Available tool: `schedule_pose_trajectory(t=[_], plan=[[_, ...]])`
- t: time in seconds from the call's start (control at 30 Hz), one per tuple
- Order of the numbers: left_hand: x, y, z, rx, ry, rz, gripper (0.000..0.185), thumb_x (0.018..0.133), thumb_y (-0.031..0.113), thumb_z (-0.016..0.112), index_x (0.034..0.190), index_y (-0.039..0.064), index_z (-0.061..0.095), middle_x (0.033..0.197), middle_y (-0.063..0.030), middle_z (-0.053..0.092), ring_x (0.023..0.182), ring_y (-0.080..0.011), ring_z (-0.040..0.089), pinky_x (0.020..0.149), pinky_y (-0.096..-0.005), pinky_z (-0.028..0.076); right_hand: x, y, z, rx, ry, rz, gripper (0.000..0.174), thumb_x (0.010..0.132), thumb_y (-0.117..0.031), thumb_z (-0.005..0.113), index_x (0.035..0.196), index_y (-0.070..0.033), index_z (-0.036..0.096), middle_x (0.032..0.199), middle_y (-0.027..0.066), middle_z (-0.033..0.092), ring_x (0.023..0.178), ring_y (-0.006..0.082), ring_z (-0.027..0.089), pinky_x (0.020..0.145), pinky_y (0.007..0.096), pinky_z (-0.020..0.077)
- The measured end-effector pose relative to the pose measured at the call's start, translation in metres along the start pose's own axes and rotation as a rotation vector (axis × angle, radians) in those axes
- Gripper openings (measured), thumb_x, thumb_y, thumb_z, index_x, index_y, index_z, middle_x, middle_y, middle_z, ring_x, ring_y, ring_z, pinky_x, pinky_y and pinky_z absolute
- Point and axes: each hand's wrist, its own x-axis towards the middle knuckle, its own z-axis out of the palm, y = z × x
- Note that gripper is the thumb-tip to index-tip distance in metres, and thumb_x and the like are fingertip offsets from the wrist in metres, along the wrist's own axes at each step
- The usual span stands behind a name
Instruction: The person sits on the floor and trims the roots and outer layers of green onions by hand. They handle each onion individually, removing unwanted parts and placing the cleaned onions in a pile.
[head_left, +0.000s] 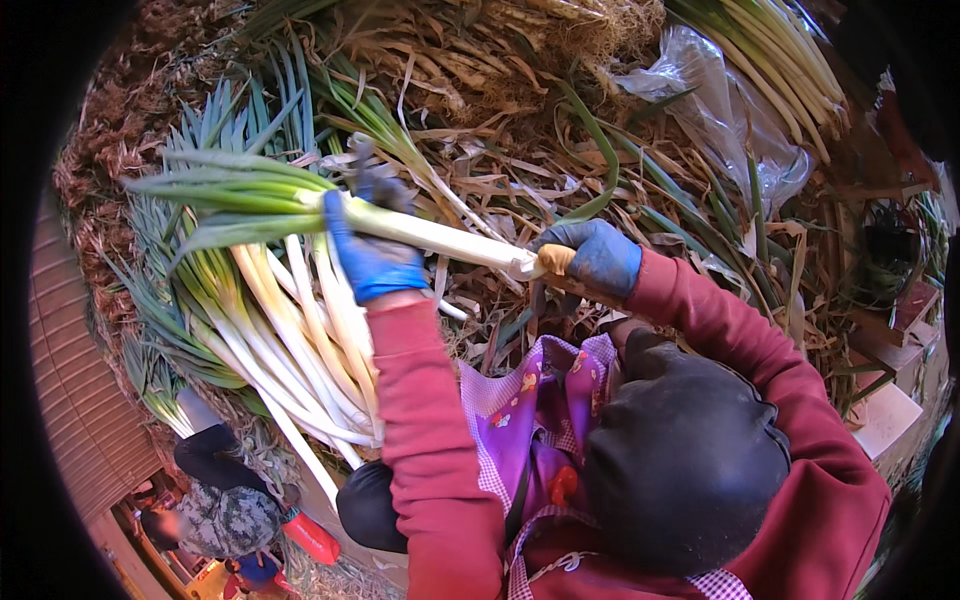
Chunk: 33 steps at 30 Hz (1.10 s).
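My left hand (381, 259), in a blue-coated glove, grips a thick Welsh onion (439, 234) just below where its green leaves fan out. The stalk lies almost level across the view, leaves to the left and pale root end to the right. At that root end is my right hand (600, 259), also gloved, with a tan cover on one digit pressed to the stalk. Part of its fingers is hidden, and whether it also holds a tool cannot be told. Below and left of my left hand lies a pile of white-stemmed Welsh onions (300, 330).
Dry husks and leaves (517, 176) cover the ground ahead. Untrimmed onions with roots (555, 30) are heaped at the top. Clear plastic sheeting (720, 97) lies beside another onion bundle (787, 67). A person in camouflage (225, 517) is at lower left, near a corrugated shutter (82, 360).
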Motion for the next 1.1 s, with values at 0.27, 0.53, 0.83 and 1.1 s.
schedule_pose_trajectory(t=[0.27,0.53,0.83,1.1], plan=[[-0.022,-0.067,-0.043,0.226,0.108,-0.124,0.051,0.085,0.045,0.052,0.119,0.007,0.051,0.051,0.006,0.04,0.04,-0.0049,0.033,0.042,-0.022,0.037,-0.025,0.018,-0.016,-0.013,0.195,0.185,0.018,0.085,-0.018,0.053,0.094,-0.006,0.063,0.069,0.0044,0.06,0.049,0.0102,0.054,0.042,0.0263,0.0436],[-0.026,-0.069,0.002,0.244,0.251,-0.113,0.042,0.082,0.04,0.055,0.109,0.007,0.055,0.052,0.0006,0.046,0.042,-0.0115,0.04,0.046,-0.0288,0.039,-0.029,0.024,-0.03,-0.464,0.259,-0.535,0.035,0.076,-0.018,0.064,0.106,-0.003,0.054,0.098,0.0106,0.057,0.089,0.0222,0.057,0.079,0.034,0.0455],[-0.01,-0.058,0.002,0.297,0.263,-0.004,0.035,0.081,0.034,0.062,0.104,0.008,0.058,0.063,-0.0081,0.057,0.044,-0.0133,0.048,0.043,-0.027,0.043,-0.019,0.029,-0.007,-0.866,0.132,-0.394,0.026,0.081,-0.033,0.056,0.074,-0.008,0.059,0.065,0.0113,0.057,0.058,0.0308,0.056,0.053,0.0385,0.0441],[0.012,-0.029,-0.024,0.32,0.26,0.053,0.037,0.087,0.044,0.047,0.103,0.013,0.06,0.056,-0.0006,0.05,0.042,-0.0101,0.043,0.045,-0.0275,0.044,-0.232,0.165,-0.072,-0.799,0.203,0.307,0.028,0.086,-0.029,0.05,0.075,-0.005,0.062,0.06,0.0144,0.056,0.055,0.0269,0.057,0.053,0.0362,0.0442]])
